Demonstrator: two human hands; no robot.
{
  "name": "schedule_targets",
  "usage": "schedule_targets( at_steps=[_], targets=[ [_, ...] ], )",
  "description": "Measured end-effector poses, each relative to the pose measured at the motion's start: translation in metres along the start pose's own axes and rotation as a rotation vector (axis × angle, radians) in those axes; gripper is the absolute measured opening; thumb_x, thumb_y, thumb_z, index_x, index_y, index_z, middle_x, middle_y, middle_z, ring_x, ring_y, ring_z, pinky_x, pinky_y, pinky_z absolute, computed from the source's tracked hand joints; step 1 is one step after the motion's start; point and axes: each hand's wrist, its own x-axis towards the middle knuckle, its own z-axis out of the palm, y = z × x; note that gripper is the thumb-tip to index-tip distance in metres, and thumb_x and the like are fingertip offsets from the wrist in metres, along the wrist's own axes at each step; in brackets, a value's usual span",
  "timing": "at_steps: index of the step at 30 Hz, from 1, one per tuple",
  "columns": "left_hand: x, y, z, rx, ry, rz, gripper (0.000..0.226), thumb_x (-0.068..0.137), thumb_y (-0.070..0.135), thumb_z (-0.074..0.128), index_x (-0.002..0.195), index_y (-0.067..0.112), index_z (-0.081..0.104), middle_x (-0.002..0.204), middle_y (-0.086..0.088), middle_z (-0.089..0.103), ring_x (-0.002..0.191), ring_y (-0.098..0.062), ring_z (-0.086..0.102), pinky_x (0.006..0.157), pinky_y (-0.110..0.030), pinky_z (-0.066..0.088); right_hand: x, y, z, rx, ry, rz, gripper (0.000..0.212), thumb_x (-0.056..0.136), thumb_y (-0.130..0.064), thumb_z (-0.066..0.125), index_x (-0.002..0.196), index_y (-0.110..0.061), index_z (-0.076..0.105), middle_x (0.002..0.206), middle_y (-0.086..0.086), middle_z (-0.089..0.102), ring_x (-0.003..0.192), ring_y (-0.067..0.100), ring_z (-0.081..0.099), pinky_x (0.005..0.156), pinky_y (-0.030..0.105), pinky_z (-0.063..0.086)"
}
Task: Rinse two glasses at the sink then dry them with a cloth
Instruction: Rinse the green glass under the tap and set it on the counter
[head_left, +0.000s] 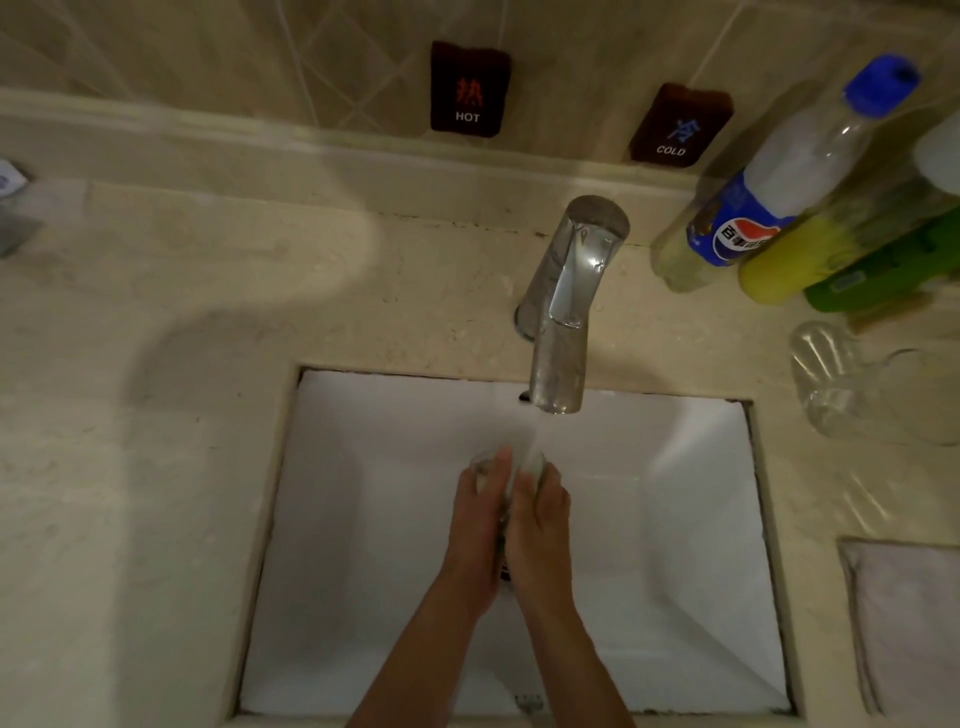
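A clear glass (525, 464) is held between both hands over the white sink (363, 519), under water running from the chrome tap (563, 306). My left hand (475, 525) wraps its left side and my right hand (537, 530) presses its right side. Most of the glass is hidden by my fingers. A second clear glass (904, 395) stands on the counter at the right, beside a clear ribbed dish (823, 364). A pale folded cloth (906, 623) lies on the counter at the lower right.
Several bottles (779, 208) lean at the back right corner. HOT (469, 88) and COLD (678, 124) signs hang on the tiled wall. Beige stone counter (156, 415) surrounds the sink.
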Motion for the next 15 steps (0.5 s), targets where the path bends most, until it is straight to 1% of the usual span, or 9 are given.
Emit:
schedule_targets(
  at_steps=[1, 2, 3, 5, 6, 8, 10, 13, 15],
  targets=[
    [0.002, -0.001, 0.003, 0.011, 0.060, 0.005, 0.057, 0.091, 0.055, 0.068, 0.126, 0.012, 0.062, 0.118, -0.017, 0.074, 0.104, -0.031, 0.075, 0.091, -0.048, 0.061, 0.003, -0.003, 0.000, 0.053, 0.008, 0.018, 0.032, 0.104, -0.048, 0.032, 0.127, -0.032, 0.048, 0.120, -0.004, 0.055, 0.112, 0.018, 0.058, 0.092, 0.033, 0.046],
    [0.002, -0.002, 0.005, 0.012, 0.091, 0.006, 0.049, 0.091, 0.052, 0.070, 0.123, 0.015, 0.063, 0.114, -0.013, 0.076, 0.099, -0.027, 0.077, 0.087, -0.045, 0.062, 0.007, -0.004, 0.000, 0.116, 0.006, 0.062, 0.029, 0.105, -0.048, 0.031, 0.121, -0.034, 0.050, 0.114, -0.005, 0.059, 0.107, 0.017, 0.060, 0.089, 0.032, 0.046],
    [0.003, -0.002, 0.006, 0.002, 0.100, 0.005, 0.043, 0.091, 0.048, 0.070, 0.121, 0.018, 0.064, 0.111, -0.010, 0.077, 0.096, -0.025, 0.078, 0.087, -0.045, 0.063, 0.010, -0.004, 0.001, 0.166, -0.002, 0.107, 0.033, 0.105, -0.050, 0.032, 0.121, -0.032, 0.053, 0.113, -0.005, 0.061, 0.105, 0.017, 0.062, 0.090, 0.033, 0.048],
    [0.003, -0.001, 0.006, -0.031, 0.107, 0.002, 0.038, 0.093, 0.044, 0.070, 0.120, 0.019, 0.066, 0.109, -0.009, 0.078, 0.096, -0.026, 0.077, 0.091, -0.048, 0.062, 0.018, -0.001, 0.001, 0.234, -0.035, 0.196, 0.050, 0.102, -0.059, 0.034, 0.126, -0.026, 0.062, 0.118, -0.003, 0.069, 0.107, 0.018, 0.066, 0.097, 0.038, 0.052],
    [0.003, 0.000, 0.005, -0.049, 0.102, -0.002, 0.038, 0.094, 0.043, 0.069, 0.121, 0.018, 0.067, 0.111, -0.010, 0.078, 0.099, -0.028, 0.077, 0.094, -0.050, 0.060, 0.021, 0.000, 0.001, 0.289, -0.056, 0.234, 0.053, 0.100, -0.061, 0.035, 0.124, -0.026, 0.066, 0.117, 0.000, 0.073, 0.106, 0.020, 0.069, 0.098, 0.041, 0.054],
    [0.003, 0.002, 0.003, -0.079, 0.069, 0.005, 0.042, 0.094, 0.045, 0.068, 0.125, 0.016, 0.069, 0.117, -0.013, 0.076, 0.106, -0.030, 0.075, 0.099, -0.051, 0.057, 0.022, -0.004, -0.003, 0.400, -0.104, 0.293, 0.053, 0.102, -0.057, 0.036, 0.111, -0.022, 0.075, 0.104, 0.002, 0.079, 0.098, 0.021, 0.074, 0.096, 0.043, 0.056],
    [0.001, 0.002, -0.001, -0.099, 0.028, -0.006, 0.046, 0.094, 0.047, 0.066, 0.128, 0.015, 0.068, 0.121, -0.015, 0.075, 0.110, -0.032, 0.073, 0.102, -0.053, 0.055, 0.023, -0.002, -0.006, 0.422, -0.133, 0.303, 0.053, 0.104, -0.053, 0.035, 0.106, -0.020, 0.077, 0.099, 0.002, 0.080, 0.097, 0.022, 0.075, 0.096, 0.043, 0.055],
    [0.000, 0.002, -0.005, -0.084, -0.043, -0.041, 0.052, 0.099, 0.053, 0.056, 0.129, 0.013, 0.068, 0.125, -0.017, 0.073, 0.116, -0.034, 0.070, 0.105, -0.052, 0.053, 0.018, 0.005, -0.005, 0.366, -0.138, 0.244, 0.055, 0.102, -0.058, 0.033, 0.115, -0.024, 0.074, 0.110, -0.001, 0.078, 0.107, 0.019, 0.071, 0.104, 0.044, 0.051],
    [-0.001, 0.003, -0.004, -0.078, -0.042, -0.019, 0.055, 0.099, 0.055, 0.054, 0.133, 0.012, 0.064, 0.126, -0.017, 0.072, 0.115, -0.031, 0.071, 0.101, -0.048, 0.056, 0.011, 0.007, -0.004, 0.334, -0.134, 0.215, 0.055, 0.100, -0.062, 0.034, 0.133, -0.028, 0.060, 0.125, -0.001, 0.069, 0.112, 0.018, 0.067, 0.104, 0.041, 0.050]
  ],
)
